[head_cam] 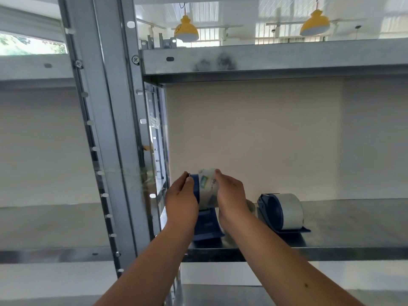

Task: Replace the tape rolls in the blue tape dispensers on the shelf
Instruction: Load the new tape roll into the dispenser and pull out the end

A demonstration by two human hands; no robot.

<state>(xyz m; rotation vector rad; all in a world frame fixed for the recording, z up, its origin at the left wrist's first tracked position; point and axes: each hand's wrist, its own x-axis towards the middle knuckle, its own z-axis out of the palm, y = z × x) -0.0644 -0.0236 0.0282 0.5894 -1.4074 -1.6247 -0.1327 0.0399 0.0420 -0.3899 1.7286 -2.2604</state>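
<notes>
A blue tape dispenser stands at the left end of the metal shelf, close to the upright post. A clear tape roll with a green and blue label sits at its top. My left hand grips the dispenser's blue side on the left. My right hand grips the roll from the right. A second blue tape dispenser stands to the right, holding a white tape roll. Part of the first dispenser is hidden behind my hands.
A grey metal upright post with holes rises just left of my hands. Another shelf runs overhead. A pale wall closes the back. Two yellow lamps hang beyond. A lower shelf lies under my arms.
</notes>
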